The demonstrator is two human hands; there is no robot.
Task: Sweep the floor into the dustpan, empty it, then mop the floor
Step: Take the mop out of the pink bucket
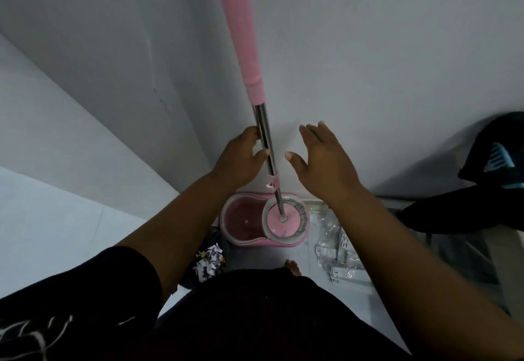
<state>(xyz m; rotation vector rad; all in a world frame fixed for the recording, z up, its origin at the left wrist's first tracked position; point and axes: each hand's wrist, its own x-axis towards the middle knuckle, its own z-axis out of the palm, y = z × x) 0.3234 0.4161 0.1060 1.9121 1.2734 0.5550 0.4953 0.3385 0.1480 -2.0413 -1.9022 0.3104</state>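
Head view, looking down past dark clothing [255,318] onto a pink bucket [241,218] set at the foot of a grey wall [368,48]. Stands close over the bucket, toes [293,267] just short of its near side on the pale floor [56,233]. Has the mop [265,139] standing in the bucket's right half, pink disc [283,223] seated in the round grey-rimmed basket, steel pole rising from there towards the camera and ending in a long pink sleeve [241,34] high above the bucket. Grips the bare steel above the bucket with the left hand [238,159]: fingers [252,132] curled behind the pole, thumb [263,153] pressed on its front, so closed round the mop. Holds the right hand [320,159] above the bucket's right edge, just beside the pole and clear of it, fingers straight and spread, thumb out, nothing in it. Shows the bucket's left half uncovered and reddish inside; cannot tell whether with water. Shows torn paper scraps [208,264] heaped on something dark just beside the bucket's near-left corner; cannot tell what holds them. Shows clear crumpled plastic [337,250] on the floor just right of the bucket and, well to the right of the bucket, a black cloth [496,167] with a light-blue patch, draped over something hidden.
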